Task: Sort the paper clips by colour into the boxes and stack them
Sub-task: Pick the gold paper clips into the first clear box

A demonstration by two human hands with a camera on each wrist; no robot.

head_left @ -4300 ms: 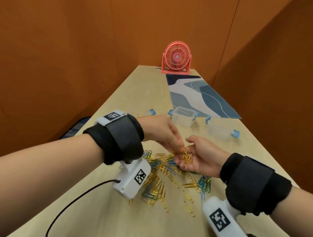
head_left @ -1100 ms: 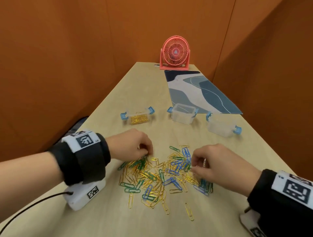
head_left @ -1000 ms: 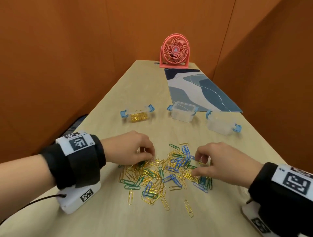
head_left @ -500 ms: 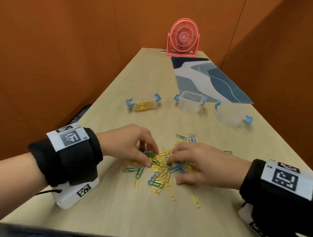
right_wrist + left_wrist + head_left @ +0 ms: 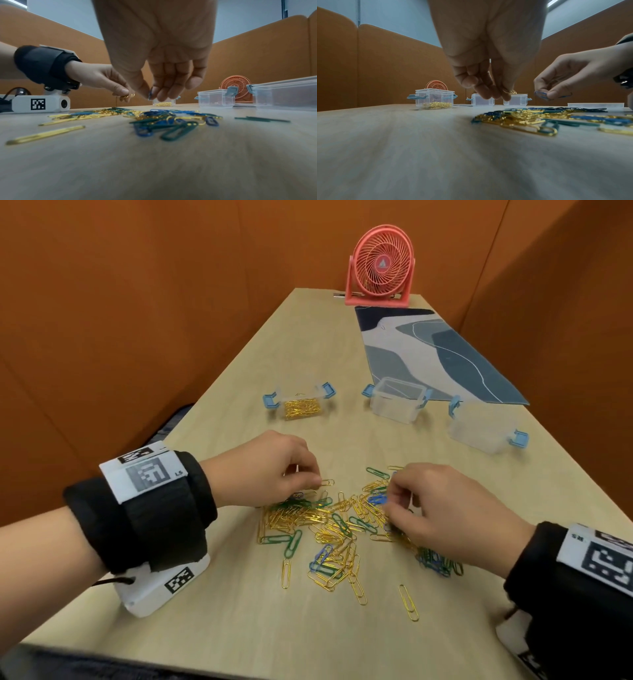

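Three clear boxes stand in a row at the far side of your table (image 5: 239, 628): the left box (image 5: 300, 402) already holds gold clips, while the middle box (image 5: 395, 399) and the right box (image 5: 479, 430) look empty or nearly so. Nearer you, the mixed pile of clips (image 5: 329, 529) lies between your wrists, gold, green and blue tangled together. Half a second ago both your hands were pressed close together into the pile; now they have drawn apart and risen a little off it, each with a catch. Your left hand (image 5: 274, 470) has its fingers (image 5: 489, 92) pinched together on a few gold clips (image 5: 127, 96), held just above the pile's left edge. Your right hand (image 5: 442, 511) has thumb and fingers clamped on a blue clip (image 5: 376, 500), clear in the left wrist view. So you seem to be past the gathering and starting on separate colours at once: gold likely goes to the left box, blue to an unused one. Most clips remain unsorted, and stacking is not yet begun.
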